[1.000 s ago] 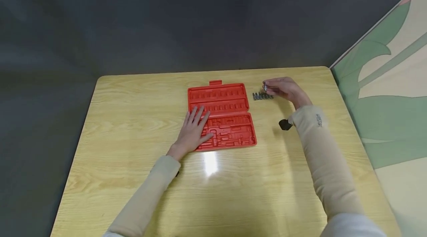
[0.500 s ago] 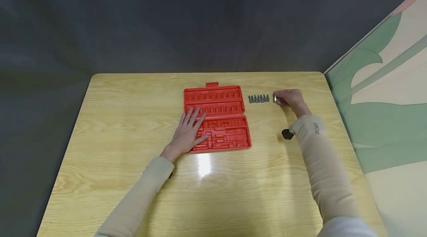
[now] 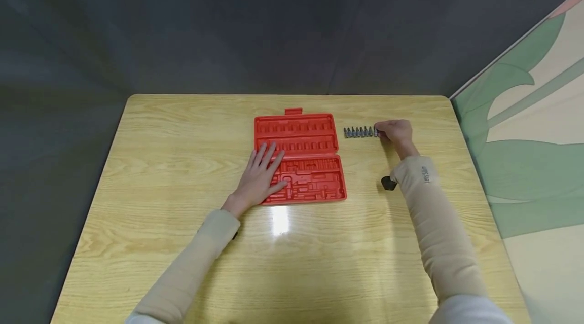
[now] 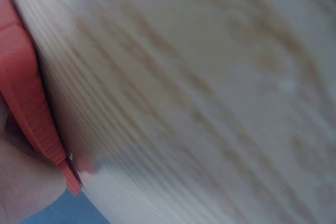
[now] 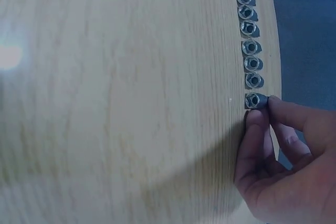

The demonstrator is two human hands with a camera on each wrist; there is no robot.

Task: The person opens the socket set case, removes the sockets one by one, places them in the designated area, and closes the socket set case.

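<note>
Head view, left hand: the left hand (image 3: 261, 177) lies flat with straight, spread fingers on the near-left part of the red case (image 3: 310, 141); to my eye it is there to pin the case down, and it grips nothing.
Head view, case: it lies open and flat in the middle of the wooden table (image 3: 159, 243), a moulded tray with rows of empty slots and a small tab at its far edge.
Head view, right hand: the right hand (image 3: 396, 132) sits at the right end of the row of sockets (image 3: 359, 132), fingers curled onto the last one.
Head view, row: it lies just beside the case's far-right corner, apart from it, running left to right, which looks like a deliberate neat line.
Head view, black piece: a small black object (image 3: 388, 183) pokes out beside the right sleeve; I cannot tell what it is.
Left wrist view: blurred; only the case's ribbed red edge (image 4: 29, 108) against the table grain (image 4: 210, 77), with part of the hand at the bottom left.
Right wrist view, grip: thumb and fingertips (image 5: 258, 121) pinch the end socket (image 5: 255, 100), set upright on the table in line with the others.
Right wrist view, look: the sockets (image 5: 251, 45) are small, grey metal, stood on end with hollow openings up, eight in all, close together, near the table's edge.
</note>
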